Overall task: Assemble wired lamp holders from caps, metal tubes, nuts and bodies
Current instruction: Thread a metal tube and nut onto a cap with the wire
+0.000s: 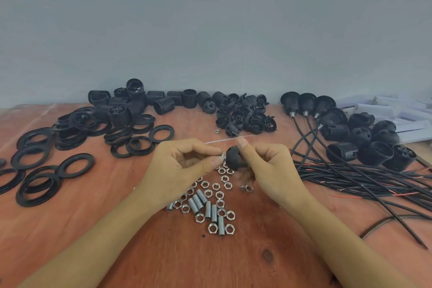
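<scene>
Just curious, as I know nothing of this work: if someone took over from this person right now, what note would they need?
Left hand pinches a metal piece at the tip of the black cap, which the right hand grips.
Loose nuts and tubes lie under the hands; wires right; bodies back left.
Done: several wired holders stand back right.
Likely left: tighten this one, then wire it and add a body.

Red-brown wooden table [233,259], and it's crowded. At 6 o'clock, hex nuts [224,179] scattered among threaded metal tubes [208,209]. Flat black rings [70,145] sprawl from 9 to 10. Threaded black bodies [131,103] heap up at 11, slotted caps [245,117] at 12. Wired holders [306,100] sit at 1, white boxes [402,110] at 2, black wires [364,177] fanning across 3.
</scene>
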